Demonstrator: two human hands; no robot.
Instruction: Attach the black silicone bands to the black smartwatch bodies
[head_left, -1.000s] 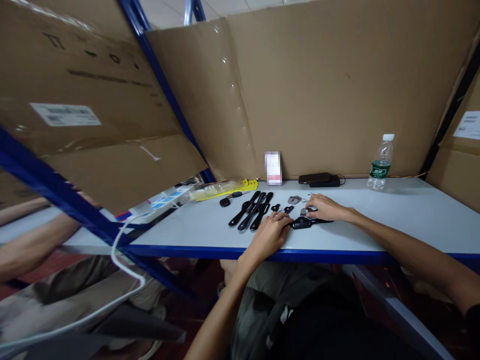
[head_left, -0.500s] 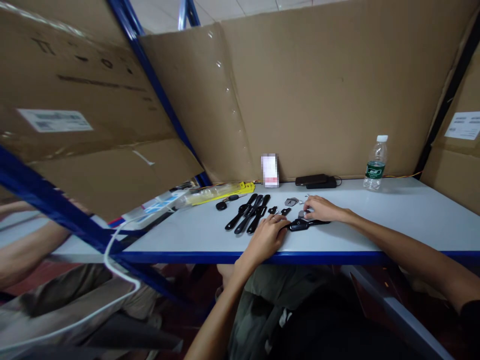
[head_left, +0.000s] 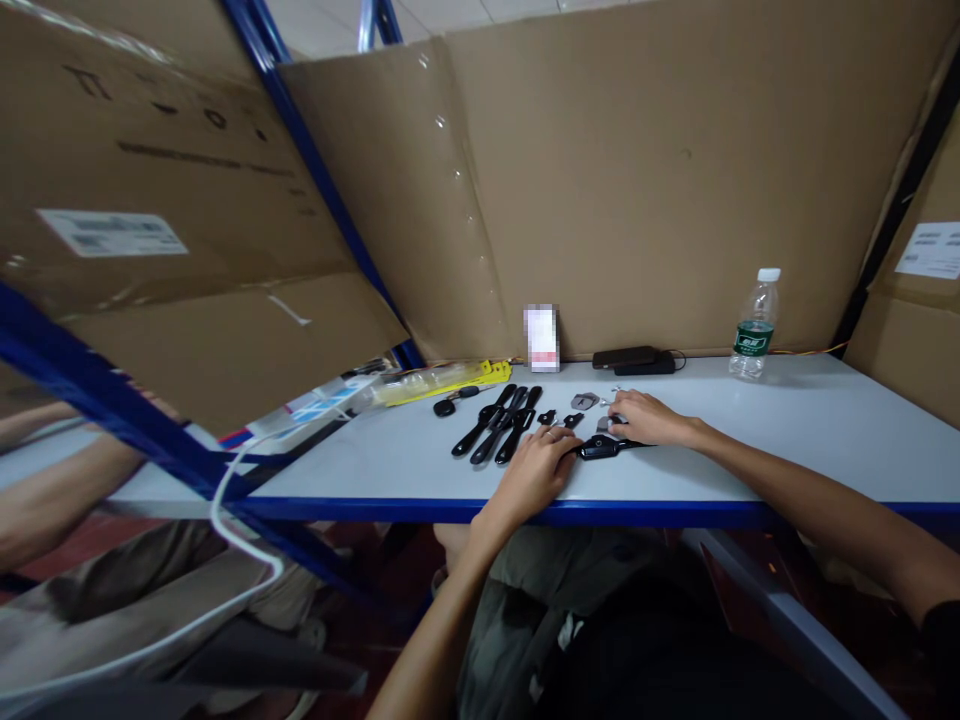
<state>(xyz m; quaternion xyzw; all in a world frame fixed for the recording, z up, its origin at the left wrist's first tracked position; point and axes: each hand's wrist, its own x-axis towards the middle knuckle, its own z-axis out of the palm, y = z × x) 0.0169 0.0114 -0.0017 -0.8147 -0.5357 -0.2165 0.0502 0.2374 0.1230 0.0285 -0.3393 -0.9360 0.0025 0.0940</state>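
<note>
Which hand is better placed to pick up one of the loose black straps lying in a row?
Left, probably. The left hand rests right beside the black straps; the right hand lies farther off, past the black watch piece.

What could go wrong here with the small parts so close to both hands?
The left hand and right hand bracket a black watch body near the table edge; a slip might push it off. Small loose parts lie beside the right hand, and a sweep could scatter them. The black straps beside the left hand could be nudged.
</note>
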